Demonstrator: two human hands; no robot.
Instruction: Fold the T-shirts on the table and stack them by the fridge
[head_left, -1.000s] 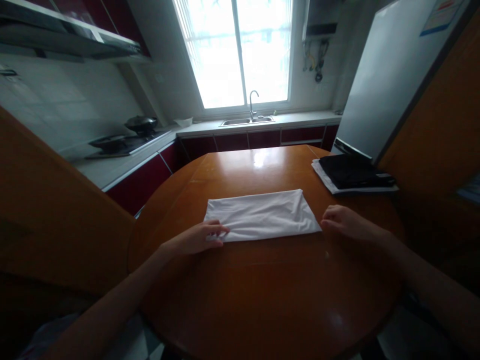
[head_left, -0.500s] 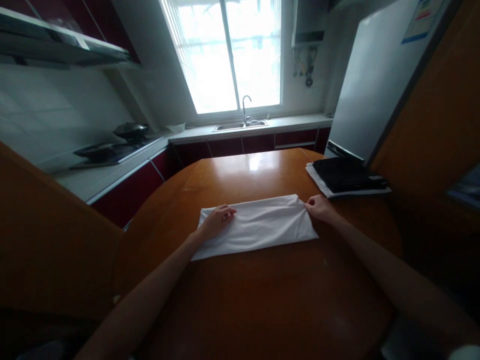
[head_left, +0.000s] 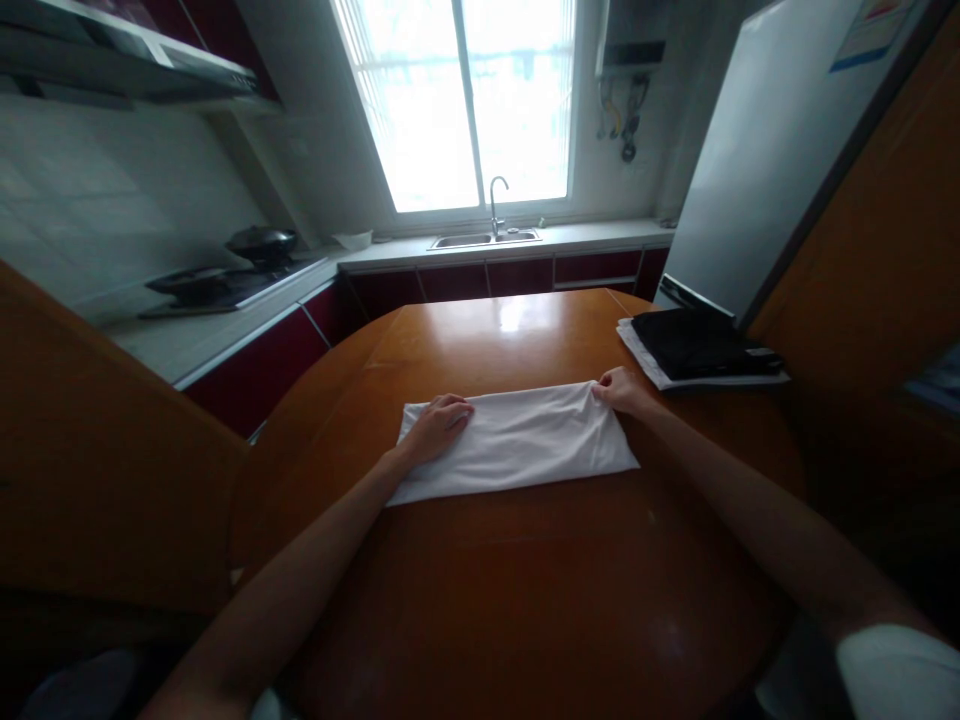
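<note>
A white cloth [head_left: 525, 440], folded into a long rectangle, lies on the brown wooden table [head_left: 495, 580]. Flat on its left part rests my left hand [head_left: 439, 425], fingers stretched out over the fabric. At the cloth's far right corner, my right hand [head_left: 619, 390] pinches the edge between thumb and fingers. Small creases run through the fabric close to that pinch. Whether the cloth is a garment I cannot tell.
A folded black cloth [head_left: 697, 343] lies on a white one [head_left: 645, 362] at the table's right. Beyond the table are a counter with a sink [head_left: 484, 240], a stove with pans [head_left: 262, 245] at left, and a fridge [head_left: 765, 150] at right.
My right hand has shifted slightly left and now pinches the far right corner. My left hand has flattened onto the cloth. The view has tilted a little.
</note>
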